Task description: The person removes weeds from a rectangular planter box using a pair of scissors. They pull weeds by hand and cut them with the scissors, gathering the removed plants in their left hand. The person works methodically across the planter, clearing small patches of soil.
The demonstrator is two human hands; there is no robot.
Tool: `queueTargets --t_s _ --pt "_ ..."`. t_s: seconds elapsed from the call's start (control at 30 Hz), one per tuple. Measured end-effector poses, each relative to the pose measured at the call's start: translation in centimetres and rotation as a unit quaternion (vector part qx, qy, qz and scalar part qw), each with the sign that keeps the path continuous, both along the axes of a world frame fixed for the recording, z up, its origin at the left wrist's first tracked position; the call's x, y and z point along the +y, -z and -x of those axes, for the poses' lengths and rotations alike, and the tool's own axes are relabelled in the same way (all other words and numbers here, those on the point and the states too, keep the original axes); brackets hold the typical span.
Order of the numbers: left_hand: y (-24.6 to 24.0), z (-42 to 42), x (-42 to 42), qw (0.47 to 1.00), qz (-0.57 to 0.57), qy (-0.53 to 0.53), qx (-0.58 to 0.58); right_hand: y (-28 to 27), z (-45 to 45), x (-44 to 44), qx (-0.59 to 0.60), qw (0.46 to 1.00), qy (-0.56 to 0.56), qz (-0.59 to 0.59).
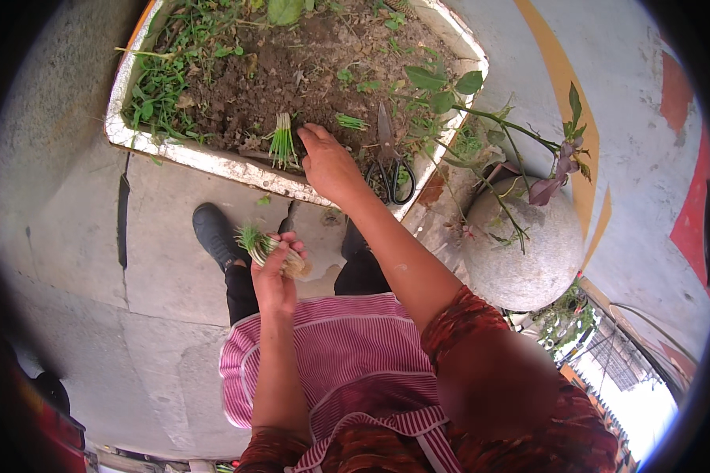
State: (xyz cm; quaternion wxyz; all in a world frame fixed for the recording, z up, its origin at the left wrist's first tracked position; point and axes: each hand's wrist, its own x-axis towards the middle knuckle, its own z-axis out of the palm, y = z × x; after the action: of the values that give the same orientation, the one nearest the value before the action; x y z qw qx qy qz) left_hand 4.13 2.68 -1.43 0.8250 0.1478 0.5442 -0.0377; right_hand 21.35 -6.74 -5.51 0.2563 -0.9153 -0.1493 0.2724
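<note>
My left hand [275, 284] is closed around a bundle of trimmed scallion-like seedlings [261, 245]. Their cut green tops point up and left, and pale roots stick out on the right. My right hand [328, 162] reaches down into a soil-filled planter box [213, 165], with its fingertips at the soil [272, 83]. I cannot tell whether anything is pinched between those fingers. Just left of them a bunch of cut green stems [283, 142] lies on the soil. To the right lie a smaller pile of green cuttings [351, 122] and black-handled scissors [389, 156], blades pointing away.
Weeds [160, 100] grow along the planter's left side. A thorny rose branch [497, 121] leans out over its right rim, above a round stone ball [526, 254]. My shoe [216, 233] stands on concrete paving [171, 236] just before the box.
</note>
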Motion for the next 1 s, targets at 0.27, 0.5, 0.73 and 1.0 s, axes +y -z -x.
queueTargets --t_s 0.27,0.5,0.73,1.0 --pt "0.4 0.3 0.0 1.000 -0.004 0.023 -0.018 -1.2 -3.5 -3.2 -0.036 0.971 0.233 0.028" --pt "0.3 -0.1 -0.1 1.000 -0.004 0.007 -0.013 2.1 0.7 1.3 0.006 0.966 0.258 -0.016" --pt "0.5 0.0 -0.3 1.000 -0.002 0.006 0.009 -4.1 5.4 -10.1 -0.091 0.965 0.234 0.078" --pt "0.6 0.1 -0.6 0.999 -0.009 0.042 0.009 -1.6 4.9 -12.3 -0.040 0.962 0.197 0.183"
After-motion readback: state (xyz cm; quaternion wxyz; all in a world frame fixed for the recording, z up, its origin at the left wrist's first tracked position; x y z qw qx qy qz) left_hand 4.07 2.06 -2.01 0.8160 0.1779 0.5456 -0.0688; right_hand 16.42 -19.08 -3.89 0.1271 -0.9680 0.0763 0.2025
